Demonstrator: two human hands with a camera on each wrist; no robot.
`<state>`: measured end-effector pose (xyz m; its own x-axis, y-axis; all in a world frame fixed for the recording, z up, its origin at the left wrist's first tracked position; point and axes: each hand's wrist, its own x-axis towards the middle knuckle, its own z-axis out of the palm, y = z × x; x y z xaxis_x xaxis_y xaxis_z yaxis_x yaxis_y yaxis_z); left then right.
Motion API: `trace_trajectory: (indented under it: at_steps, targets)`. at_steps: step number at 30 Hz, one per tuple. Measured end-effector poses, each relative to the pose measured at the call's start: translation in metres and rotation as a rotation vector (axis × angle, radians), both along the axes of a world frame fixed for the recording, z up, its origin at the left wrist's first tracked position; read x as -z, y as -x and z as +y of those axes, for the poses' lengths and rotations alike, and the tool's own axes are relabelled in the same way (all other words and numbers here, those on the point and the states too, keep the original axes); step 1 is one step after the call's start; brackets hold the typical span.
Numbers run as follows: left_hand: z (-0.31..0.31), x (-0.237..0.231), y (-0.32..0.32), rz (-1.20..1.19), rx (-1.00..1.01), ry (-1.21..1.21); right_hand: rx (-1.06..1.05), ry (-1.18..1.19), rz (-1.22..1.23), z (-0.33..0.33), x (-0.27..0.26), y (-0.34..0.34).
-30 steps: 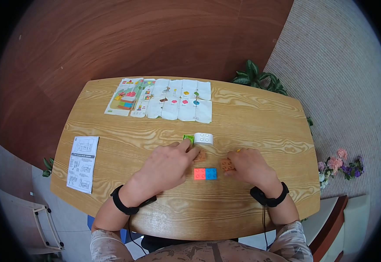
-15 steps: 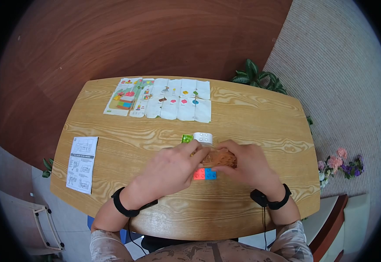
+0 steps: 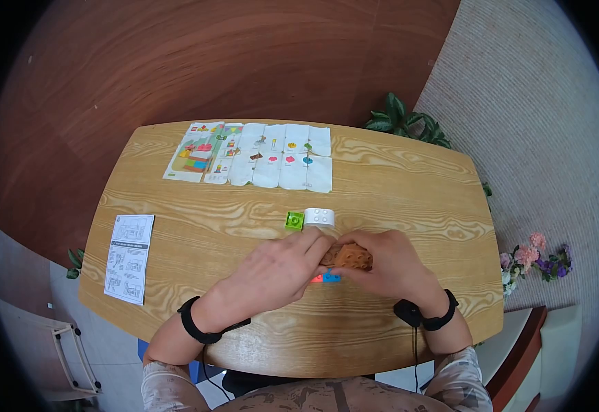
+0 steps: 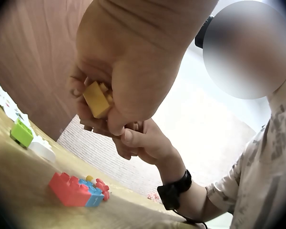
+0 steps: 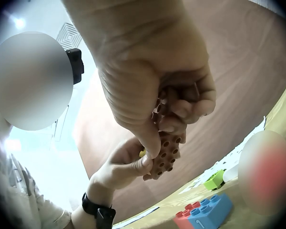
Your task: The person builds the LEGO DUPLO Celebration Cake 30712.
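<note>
Brown pieces (image 3: 354, 257): studded, held up between the two hands, just above the front middle of the table (image 3: 416, 199); whether they are joined I cannot tell.
Left hand (image 3: 279, 264): reaches in from the left, back of the hand toward the head camera, forearm slanting forward and inward; fingers curl down, thumb and fingers pinching the brown pieces.
Yellow brick (image 4: 97, 100): tucked inside the curled left fingers, one flat face showing in the left wrist view.
Right hand (image 3: 392, 264): comes in from the right, meeting the left; thumb on the near side, fingers bent round the far side, gripping the brown pieces.
Wrists: black band (image 3: 196, 319) on the left, another (image 3: 440, 310) on the right.
Red and blue bricks: red brick (image 4: 69, 189) and blue brick (image 4: 95, 196) side by side on the table, partly covered by the hands in the head view.
White brick (image 3: 320, 218): beyond the hands, studs up, green brick (image 3: 294, 220) just beside its left end.
Papers: colour picture sheet (image 3: 279, 175) at the far edge; black-and-white sheet (image 3: 128, 261) at the left.
</note>
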<state>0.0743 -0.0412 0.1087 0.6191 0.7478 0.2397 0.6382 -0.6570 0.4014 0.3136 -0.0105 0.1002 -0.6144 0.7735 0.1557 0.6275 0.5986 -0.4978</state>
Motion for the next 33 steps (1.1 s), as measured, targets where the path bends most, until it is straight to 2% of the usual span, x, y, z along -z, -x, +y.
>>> trace_trajectory:
  at_steps: [10,25,33]
  targets:
    - [0.001,0.004,0.001,0.024,0.003,0.051,0.016,0.019,0.099,-0.001,-0.006,0.000]
    - [-0.001,-0.002,0.004,0.079,0.011,-0.036,-0.006,0.021,-0.102,0.000,-0.009,-0.006]
    - [-0.001,-0.006,0.005,0.048,0.013,-0.026,-0.108,-0.090,-0.059,-0.004,-0.016,-0.008]
